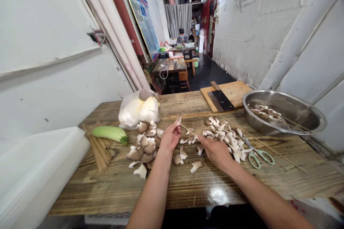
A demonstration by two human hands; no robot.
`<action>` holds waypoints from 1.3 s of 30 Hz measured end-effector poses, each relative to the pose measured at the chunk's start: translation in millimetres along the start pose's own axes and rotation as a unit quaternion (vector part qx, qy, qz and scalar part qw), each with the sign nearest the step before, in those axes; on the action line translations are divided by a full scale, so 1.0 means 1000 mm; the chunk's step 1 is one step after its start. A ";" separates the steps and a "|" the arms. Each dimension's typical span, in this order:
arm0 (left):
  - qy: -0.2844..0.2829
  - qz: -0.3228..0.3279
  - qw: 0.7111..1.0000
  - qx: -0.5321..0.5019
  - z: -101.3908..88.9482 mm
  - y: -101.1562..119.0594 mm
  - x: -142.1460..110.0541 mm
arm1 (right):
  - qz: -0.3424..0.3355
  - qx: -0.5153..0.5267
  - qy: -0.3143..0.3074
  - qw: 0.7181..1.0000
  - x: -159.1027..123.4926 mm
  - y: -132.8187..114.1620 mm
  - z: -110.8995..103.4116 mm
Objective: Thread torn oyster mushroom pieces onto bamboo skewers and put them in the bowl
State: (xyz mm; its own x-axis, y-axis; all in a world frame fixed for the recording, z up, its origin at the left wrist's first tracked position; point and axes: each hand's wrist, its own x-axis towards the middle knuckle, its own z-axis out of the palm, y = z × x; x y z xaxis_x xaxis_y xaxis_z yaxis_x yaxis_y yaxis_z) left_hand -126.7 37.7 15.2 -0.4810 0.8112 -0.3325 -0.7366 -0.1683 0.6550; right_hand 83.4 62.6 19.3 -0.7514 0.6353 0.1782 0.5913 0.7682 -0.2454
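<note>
My left hand (172, 136) pinches a piece of oyster mushroom (178, 120) above the middle of the wooden table. A thin bamboo skewer (187, 129) is gripped in my right hand (215, 150), and its tip reaches the mushroom piece; whether it pierces it I cannot tell. Left of my hands lies a pile of whole grey-brown oyster mushrooms (146, 144). Torn mushroom pieces (225, 134) spread out by my right hand, with a few more between my hands. Scissors with pale green handles (258, 155) rest against that pile, beside several long loose skewers (282, 153).
A steel basin (248, 114) with mushrooms stands at the right. Behind it a cleaver (221, 100) lies on a cutting board (240, 92). At left are a bagged cabbage (134, 110), a green gourd (110, 133), a skewer bundle (100, 155) and white plastic containers (40, 171). A person (182, 37) sits far back.
</note>
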 end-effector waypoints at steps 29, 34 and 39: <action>0.035 0.075 0.994 0.075 -0.007 -0.002 0.004 | -0.020 0.165 0.240 0.956 -0.002 0.001 -0.005; 0.057 0.094 0.991 0.081 -0.007 -0.010 0.008 | -0.075 0.138 0.238 0.958 -0.003 0.002 0.004; 0.065 0.056 0.995 0.050 -0.004 -0.018 0.010 | -0.162 0.081 0.257 0.949 -0.003 0.015 0.024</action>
State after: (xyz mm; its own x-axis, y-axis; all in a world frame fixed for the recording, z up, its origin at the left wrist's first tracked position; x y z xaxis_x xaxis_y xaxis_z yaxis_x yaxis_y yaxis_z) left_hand -119.7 46.5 -2.3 -0.6192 0.7101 -0.3350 -0.6276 -0.1912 0.7547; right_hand 87.9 70.4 -8.0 -0.6197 0.3555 0.6997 0.2699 0.9337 -0.2355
